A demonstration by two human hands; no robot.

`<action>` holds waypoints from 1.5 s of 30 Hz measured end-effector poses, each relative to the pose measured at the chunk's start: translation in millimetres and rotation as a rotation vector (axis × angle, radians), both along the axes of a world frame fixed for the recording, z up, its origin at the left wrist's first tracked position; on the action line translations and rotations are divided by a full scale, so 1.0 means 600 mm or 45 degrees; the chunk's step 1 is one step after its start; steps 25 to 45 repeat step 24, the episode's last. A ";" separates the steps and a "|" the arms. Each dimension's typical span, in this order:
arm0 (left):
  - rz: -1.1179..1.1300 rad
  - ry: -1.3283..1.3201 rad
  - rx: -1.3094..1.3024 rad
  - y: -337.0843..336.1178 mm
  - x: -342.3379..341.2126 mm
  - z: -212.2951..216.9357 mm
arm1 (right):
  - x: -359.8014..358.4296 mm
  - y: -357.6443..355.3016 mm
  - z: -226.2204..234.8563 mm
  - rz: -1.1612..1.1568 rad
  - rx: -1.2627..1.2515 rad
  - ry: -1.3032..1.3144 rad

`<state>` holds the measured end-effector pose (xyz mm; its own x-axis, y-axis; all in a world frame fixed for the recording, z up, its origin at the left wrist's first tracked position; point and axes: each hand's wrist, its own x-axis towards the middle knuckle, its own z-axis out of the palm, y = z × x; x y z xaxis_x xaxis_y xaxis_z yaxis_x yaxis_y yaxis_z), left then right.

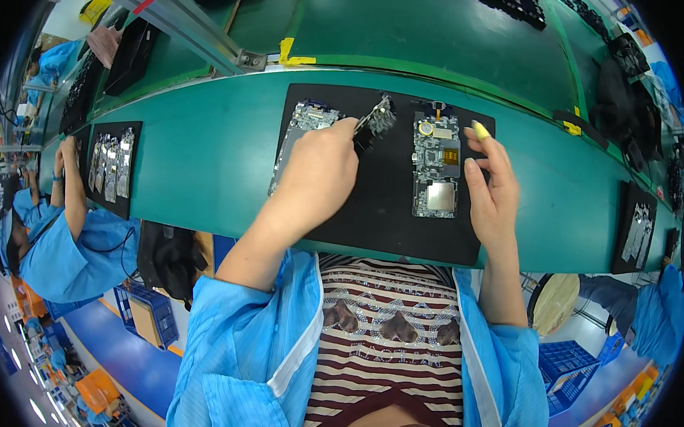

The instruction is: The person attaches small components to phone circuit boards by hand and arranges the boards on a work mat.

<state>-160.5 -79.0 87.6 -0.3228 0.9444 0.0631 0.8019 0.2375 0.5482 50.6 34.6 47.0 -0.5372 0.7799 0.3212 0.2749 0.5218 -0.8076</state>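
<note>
My left hand [321, 170] grips a circuit board [378, 121] between its fingertips, holding it tilted above the black mat [373, 207]. Partly hidden behind that hand, more circuit boards [313, 116] lie at the mat's left side. A long circuit board [436, 164] with a square silver shield, a gold patch and a round part lies flat on the right half of the mat. Just right of that board is my right hand [495, 194], apart from it, its fingers loosely spread and holding nothing. One of its fingertips wears a yellow cover.
A green conveyor [444, 41] runs along the table's far side, beside a metal post [167, 15]. More boards lie on black mats at the left [111, 190] and right [632, 248]. At the left, a co-worker in blue [77, 254] reaches onto the green table [198, 159].
</note>
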 end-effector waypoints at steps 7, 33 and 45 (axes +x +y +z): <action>-0.167 -1.656 -0.067 -0.037 0.006 -0.002 | -0.024 -0.002 0.020 0.482 -1.408 0.225; -0.203 -1.359 -0.085 -0.052 0.017 -0.042 | -0.011 0.005 0.036 0.714 -1.560 0.405; -0.203 -1.359 -0.085 -0.052 0.017 -0.042 | -0.011 0.005 0.036 0.714 -1.560 0.405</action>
